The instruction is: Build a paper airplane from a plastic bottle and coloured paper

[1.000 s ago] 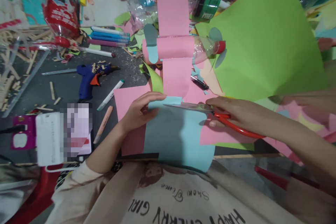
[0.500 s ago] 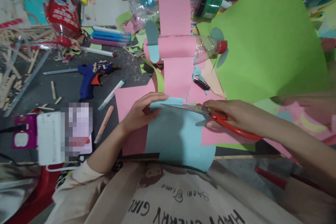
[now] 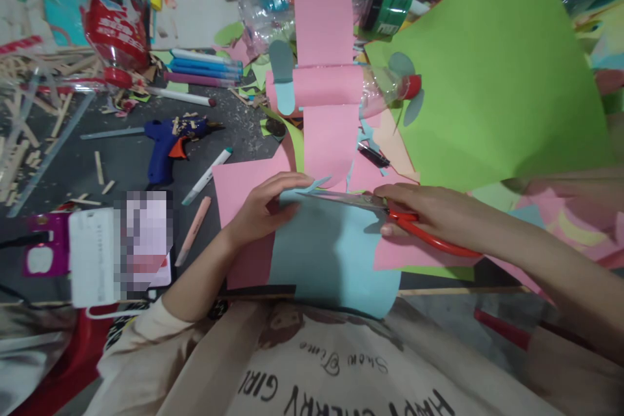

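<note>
A light blue sheet of paper (image 3: 331, 253) curls over the table's front edge, its far edge between the thumb and fingers of my left hand (image 3: 266, 208). Red-handled scissors (image 3: 433, 238) are in my right hand (image 3: 419, 208), their blades pointing left along the sheet's far edge, the tips close to my left fingers. A narrow blue strip (image 3: 319, 183) rises above the blades. Pink paper (image 3: 248, 227) lies beneath the blue sheet. Just beyond stands a bottle wrapped in pink paper (image 3: 329, 86), with long pink wings, grey-blue blades and a red cap.
A blue glue gun (image 3: 163, 143), markers (image 3: 207, 175) and a white device (image 3: 92, 257) lie on the left. Wooden sticks (image 3: 19, 149) and a red-labelled bottle (image 3: 114, 26) are farther back. At the right is a large green sheet (image 3: 487, 78); a black pen (image 3: 374, 155) lies beyond the scissors.
The scissors and my right hand have shifted slightly left. The blue strip along the sheet's far edge now tilts up and away from the sheet. My left hand has hardly moved.
</note>
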Demonstrator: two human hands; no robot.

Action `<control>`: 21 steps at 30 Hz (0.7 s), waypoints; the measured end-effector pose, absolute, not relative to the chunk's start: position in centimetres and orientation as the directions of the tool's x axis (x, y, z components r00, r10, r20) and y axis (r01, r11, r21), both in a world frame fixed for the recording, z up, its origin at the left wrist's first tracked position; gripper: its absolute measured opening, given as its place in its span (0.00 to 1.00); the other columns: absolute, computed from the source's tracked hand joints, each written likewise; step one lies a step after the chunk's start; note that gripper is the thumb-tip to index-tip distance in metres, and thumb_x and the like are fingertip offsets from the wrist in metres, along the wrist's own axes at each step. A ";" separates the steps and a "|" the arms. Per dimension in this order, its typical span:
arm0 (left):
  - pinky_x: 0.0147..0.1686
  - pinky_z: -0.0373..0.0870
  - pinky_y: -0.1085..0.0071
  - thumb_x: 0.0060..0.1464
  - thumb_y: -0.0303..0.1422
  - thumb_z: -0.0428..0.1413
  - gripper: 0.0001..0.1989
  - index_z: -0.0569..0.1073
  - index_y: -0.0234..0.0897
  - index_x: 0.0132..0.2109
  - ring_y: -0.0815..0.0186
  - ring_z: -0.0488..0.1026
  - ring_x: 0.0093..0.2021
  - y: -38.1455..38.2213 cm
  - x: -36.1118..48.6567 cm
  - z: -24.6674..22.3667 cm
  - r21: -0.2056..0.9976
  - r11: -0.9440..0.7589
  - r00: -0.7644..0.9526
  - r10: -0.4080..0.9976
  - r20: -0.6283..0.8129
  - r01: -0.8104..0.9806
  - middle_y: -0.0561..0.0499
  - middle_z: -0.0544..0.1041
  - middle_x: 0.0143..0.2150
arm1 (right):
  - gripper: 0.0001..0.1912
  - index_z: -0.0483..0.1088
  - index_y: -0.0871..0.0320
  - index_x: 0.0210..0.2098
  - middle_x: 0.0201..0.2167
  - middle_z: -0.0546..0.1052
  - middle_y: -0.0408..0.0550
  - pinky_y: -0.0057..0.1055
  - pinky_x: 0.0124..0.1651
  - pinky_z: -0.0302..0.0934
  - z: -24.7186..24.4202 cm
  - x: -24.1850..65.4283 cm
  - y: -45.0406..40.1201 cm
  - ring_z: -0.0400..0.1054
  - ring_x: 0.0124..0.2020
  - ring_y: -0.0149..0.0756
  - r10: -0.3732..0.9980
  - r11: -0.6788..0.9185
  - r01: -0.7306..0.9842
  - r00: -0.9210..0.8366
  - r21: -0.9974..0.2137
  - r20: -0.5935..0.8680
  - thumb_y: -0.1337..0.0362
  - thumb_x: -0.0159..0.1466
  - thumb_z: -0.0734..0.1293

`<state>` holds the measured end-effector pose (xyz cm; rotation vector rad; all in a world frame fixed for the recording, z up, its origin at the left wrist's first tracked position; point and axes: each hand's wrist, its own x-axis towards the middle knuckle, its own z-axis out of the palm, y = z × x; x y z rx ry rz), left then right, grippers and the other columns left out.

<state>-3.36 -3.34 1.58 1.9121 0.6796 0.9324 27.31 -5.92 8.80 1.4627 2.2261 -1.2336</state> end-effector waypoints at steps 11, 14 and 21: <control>0.56 0.76 0.61 0.59 0.24 0.59 0.20 0.75 0.41 0.58 0.60 0.77 0.57 -3.5 -3.2 1.8 0.897 -0.432 0.576 0.759 0.303 0.097 0.42 0.81 0.53 | 0.38 0.70 0.55 0.56 0.42 0.81 0.58 0.36 0.33 0.62 9.2 26.2 -5.5 0.75 0.38 0.50 0.654 0.144 0.836 -0.481 -0.529 -0.583 0.33 0.64 0.56; 0.56 0.76 0.62 0.60 0.23 0.59 0.20 0.75 0.41 0.58 0.60 0.77 0.57 -3.5 -3.3 1.9 0.899 -0.425 0.575 0.763 0.295 0.103 0.42 0.80 0.54 | 0.35 0.71 0.55 0.52 0.36 0.81 0.54 0.34 0.31 0.60 9.1 26.3 -5.4 0.74 0.34 0.46 0.635 0.130 0.825 -0.495 -0.549 -0.593 0.33 0.64 0.56; 0.58 0.73 0.61 0.60 0.25 0.59 0.19 0.76 0.42 0.57 0.60 0.76 0.58 -3.5 -3.3 2.0 0.927 -0.361 0.577 0.781 0.238 0.106 0.43 0.80 0.54 | 0.24 0.70 0.55 0.48 0.34 0.81 0.52 0.31 0.30 0.58 8.8 26.6 -5.3 0.74 0.32 0.43 0.648 0.156 0.808 -0.518 -0.568 -0.559 0.44 0.67 0.58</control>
